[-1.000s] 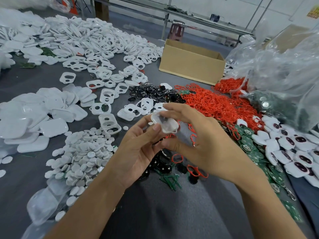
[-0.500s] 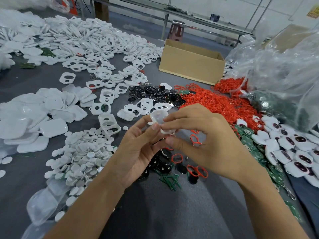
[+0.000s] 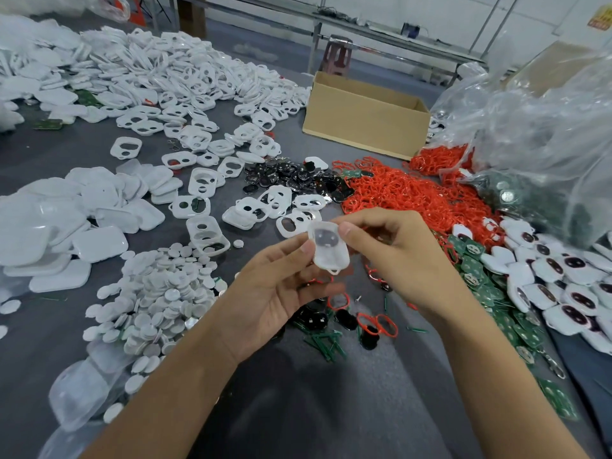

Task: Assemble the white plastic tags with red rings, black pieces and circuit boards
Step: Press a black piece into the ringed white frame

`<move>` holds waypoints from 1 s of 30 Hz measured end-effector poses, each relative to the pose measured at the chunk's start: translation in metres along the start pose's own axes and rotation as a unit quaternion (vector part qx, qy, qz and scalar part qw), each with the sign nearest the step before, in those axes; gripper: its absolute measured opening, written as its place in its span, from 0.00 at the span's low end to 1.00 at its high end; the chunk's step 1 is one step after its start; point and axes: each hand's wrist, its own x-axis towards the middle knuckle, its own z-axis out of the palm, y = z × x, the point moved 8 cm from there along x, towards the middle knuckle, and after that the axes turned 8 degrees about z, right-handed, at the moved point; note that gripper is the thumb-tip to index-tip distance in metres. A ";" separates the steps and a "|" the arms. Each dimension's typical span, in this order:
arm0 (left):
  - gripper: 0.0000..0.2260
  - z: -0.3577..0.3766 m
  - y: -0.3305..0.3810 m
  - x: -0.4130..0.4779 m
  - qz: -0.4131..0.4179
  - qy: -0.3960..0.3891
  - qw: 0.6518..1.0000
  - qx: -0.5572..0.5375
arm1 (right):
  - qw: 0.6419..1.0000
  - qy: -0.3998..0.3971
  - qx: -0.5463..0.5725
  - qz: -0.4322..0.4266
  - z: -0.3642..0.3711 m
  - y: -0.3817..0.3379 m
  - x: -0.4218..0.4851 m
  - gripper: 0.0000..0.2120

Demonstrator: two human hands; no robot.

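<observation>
In the head view, you held one white tag (image 3: 329, 248) above the surface (image 3: 314, 409), with the fingers of your left hand (image 3: 275, 289) and right hand (image 3: 400, 260) pinching its side edges. It looked light, stiff and slick, so the rims seemed the safest hold.

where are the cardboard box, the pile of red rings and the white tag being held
cardboard box (image 3: 364, 124): head view, front wall
pile of red rings (image 3: 414, 197): head view, middle of heap
white tag (image 3: 329, 248): head view, centre of its face
</observation>
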 end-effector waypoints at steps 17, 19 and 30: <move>0.06 -0.010 0.002 -0.002 0.002 0.087 0.976 0.201 | 0.991 0.066 0.054 0.105 0.000 0.036 0.009 0.06; 0.06 -0.010 0.002 -0.002 0.009 0.097 0.970 0.223 | 0.992 0.067 0.042 0.098 0.003 0.034 0.009 0.05; 0.03 -0.020 0.009 -0.005 0.045 0.161 0.946 0.276 | 0.992 0.040 0.045 0.111 0.018 0.035 0.008 0.07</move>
